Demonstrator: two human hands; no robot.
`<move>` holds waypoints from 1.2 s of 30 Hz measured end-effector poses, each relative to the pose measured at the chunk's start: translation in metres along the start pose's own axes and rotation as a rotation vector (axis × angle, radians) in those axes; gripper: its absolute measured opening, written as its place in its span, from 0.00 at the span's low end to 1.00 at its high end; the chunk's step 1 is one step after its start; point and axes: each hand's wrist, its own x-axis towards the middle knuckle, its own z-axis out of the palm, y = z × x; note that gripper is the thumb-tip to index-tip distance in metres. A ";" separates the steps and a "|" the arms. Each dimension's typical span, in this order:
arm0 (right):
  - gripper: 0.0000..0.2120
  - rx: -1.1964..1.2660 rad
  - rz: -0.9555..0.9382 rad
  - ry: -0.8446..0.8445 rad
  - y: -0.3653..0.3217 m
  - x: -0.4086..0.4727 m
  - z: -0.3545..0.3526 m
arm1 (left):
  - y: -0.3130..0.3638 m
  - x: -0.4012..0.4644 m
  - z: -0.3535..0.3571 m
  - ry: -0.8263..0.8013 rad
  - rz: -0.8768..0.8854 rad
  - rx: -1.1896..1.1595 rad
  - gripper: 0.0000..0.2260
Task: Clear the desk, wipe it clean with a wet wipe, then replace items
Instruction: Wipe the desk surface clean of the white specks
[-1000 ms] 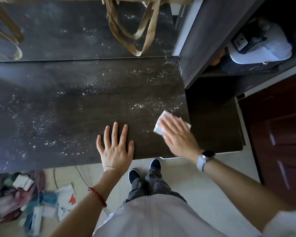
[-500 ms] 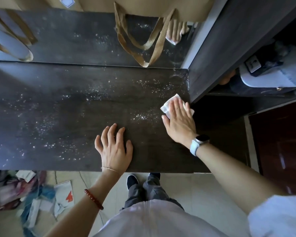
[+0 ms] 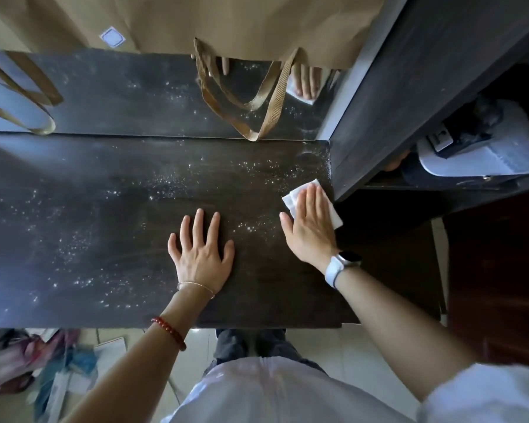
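The dark wooden desk fills the view, speckled with white dust across its middle and left. My right hand lies flat with straight fingers on a white wet wipe, pressing it onto the desk near the right edge, beside the dark side panel. The wipe's corners stick out past my fingers on both sides. My left hand rests flat on the desk with fingers spread, holding nothing.
A mirror stands along the desk's back edge, with a tan bag and its straps hanging over it. A dark cabinet panel rises at the right. Several items lie on the floor at lower left.
My right hand has slid the wipe away from me, from the front right corner toward the back along the right edge. My left hand stays planted.
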 end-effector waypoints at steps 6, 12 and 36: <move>0.31 0.048 0.065 0.014 -0.006 -0.043 0.009 | -0.006 0.018 -0.014 0.051 0.077 -0.035 0.29; 0.35 0.177 0.290 0.058 -0.017 0.014 -0.001 | -0.010 0.050 -0.021 -0.067 0.096 -0.020 0.29; 0.26 0.277 -0.039 0.060 -0.024 0.080 -0.005 | -0.019 0.061 -0.017 -0.125 0.104 0.041 0.37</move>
